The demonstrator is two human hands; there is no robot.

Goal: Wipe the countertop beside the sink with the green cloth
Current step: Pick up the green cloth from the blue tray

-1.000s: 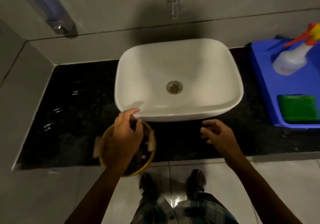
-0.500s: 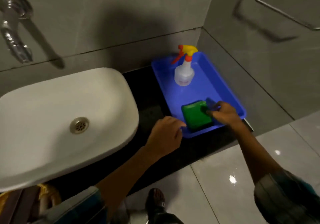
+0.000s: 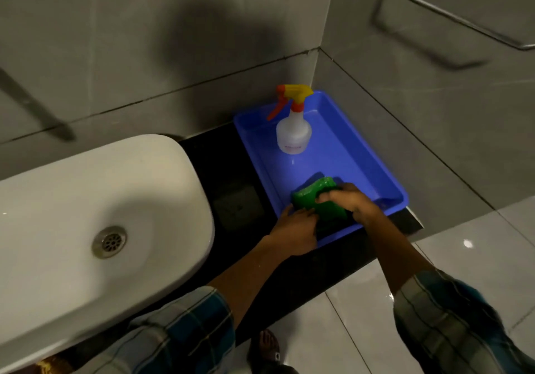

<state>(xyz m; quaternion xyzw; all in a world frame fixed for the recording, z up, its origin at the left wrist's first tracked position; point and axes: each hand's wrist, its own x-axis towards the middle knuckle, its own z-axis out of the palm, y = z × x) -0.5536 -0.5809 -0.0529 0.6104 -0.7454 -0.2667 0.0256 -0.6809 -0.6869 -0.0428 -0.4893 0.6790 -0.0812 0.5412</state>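
With your right hand (image 3: 351, 203) clenched on the green cloth (image 3: 315, 195) in the blue tray (image 3: 362, 153) and your left hand (image 3: 293, 233) pinching its near edge, lift it clear toward the dark bench (image 3: 228, 171) left of the grip.

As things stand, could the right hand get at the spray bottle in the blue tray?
Probably yes. The right hand is occupied with the green cloth at the near end of the blue tray, but the tray floor between it and the upright spray bottle looks bare.
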